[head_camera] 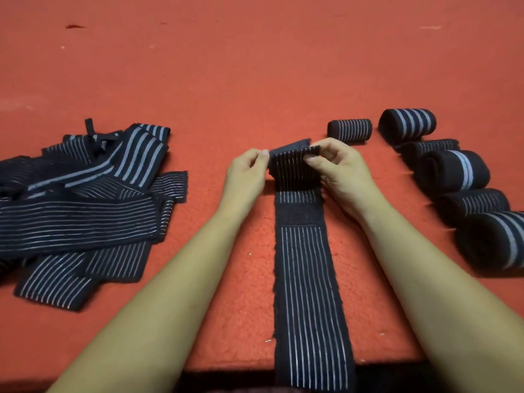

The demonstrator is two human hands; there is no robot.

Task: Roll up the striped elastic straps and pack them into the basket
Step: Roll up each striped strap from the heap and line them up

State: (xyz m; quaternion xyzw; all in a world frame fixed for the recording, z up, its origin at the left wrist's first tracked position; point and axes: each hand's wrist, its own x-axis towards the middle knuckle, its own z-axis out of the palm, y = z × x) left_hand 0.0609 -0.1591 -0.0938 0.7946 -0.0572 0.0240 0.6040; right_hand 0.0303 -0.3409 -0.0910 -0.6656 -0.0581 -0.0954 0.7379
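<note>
My left hand [246,168]: pinches the left edge of the strap's folded end.
My right hand [337,168]: fingers curled, gripping the right edge.
Strap [309,279]: flat on the red mat [255,66], between my arms.
Loose straps [85,211]: piled on my left.
Rolled straps [453,171]: on my right.

Bare forearms [181,279], bare hands [246,173]

strap [310,279] cropped below, pile [71,217] cropped left
</note>
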